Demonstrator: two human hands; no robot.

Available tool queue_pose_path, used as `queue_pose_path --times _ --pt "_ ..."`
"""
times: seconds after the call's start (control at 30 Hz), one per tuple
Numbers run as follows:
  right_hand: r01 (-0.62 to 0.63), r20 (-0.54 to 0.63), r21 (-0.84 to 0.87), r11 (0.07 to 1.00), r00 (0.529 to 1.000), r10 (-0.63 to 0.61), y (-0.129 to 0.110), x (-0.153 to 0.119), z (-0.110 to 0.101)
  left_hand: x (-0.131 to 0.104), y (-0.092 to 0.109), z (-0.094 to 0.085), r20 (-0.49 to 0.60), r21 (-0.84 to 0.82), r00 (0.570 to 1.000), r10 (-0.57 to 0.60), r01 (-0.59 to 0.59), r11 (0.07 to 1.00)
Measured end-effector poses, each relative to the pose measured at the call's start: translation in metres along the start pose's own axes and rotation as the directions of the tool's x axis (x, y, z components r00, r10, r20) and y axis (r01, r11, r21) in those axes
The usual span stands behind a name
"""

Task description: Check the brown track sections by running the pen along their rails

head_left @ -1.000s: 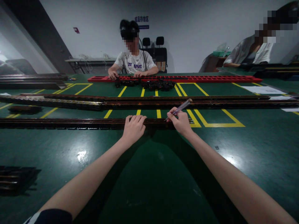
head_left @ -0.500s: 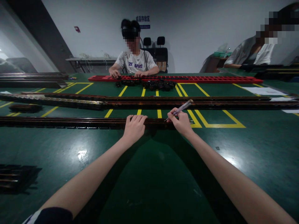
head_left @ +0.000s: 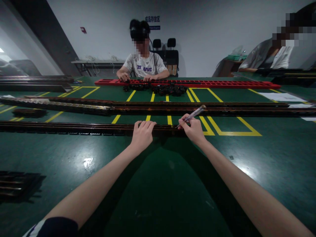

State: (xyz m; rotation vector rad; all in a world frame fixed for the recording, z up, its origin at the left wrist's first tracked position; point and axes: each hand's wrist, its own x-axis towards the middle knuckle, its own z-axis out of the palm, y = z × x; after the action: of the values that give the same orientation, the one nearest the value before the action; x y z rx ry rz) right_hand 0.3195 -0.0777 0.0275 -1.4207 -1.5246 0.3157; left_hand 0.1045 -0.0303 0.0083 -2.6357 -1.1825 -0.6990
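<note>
A long dark rail [head_left: 106, 128] with thin coppery lines lies crosswise on the green table in front of me. My left hand [head_left: 143, 135] is closed over the rail, fingers curled across its far edge. Further right, my right hand [head_left: 191, 128] grips a slim screwdriver [head_left: 196, 112] with a clear handle. The screwdriver leans up to the right, and its thin tip points down at the rail near its right end. Whether the tip touches the rail, I cannot tell. My right hand hides part of the rail's end.
Beyond lie more long dark rails [head_left: 209, 110] and a red slotted frame [head_left: 247, 85] with black parts [head_left: 169, 89] before it. A person [head_left: 145, 67] works across the table, another [head_left: 269, 56] at far right. Short dark rails [head_left: 18, 186] lie at near left.
The whole view has shifted slightly to the right. The rail's bright end, which showed right of my right hand, no longer shows there. Both hands keep their holds.
</note>
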Motion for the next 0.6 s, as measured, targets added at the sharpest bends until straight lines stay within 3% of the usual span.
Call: queue_pose_path --times 0.6 --pt "0.024 0.012 -0.035 0.999 1.0 -0.024 -0.0027 -0.0006 0.0001 0.0007 -0.0024 -0.0022 -0.018 -0.034 0.999 -0.042 0.041 0.999"
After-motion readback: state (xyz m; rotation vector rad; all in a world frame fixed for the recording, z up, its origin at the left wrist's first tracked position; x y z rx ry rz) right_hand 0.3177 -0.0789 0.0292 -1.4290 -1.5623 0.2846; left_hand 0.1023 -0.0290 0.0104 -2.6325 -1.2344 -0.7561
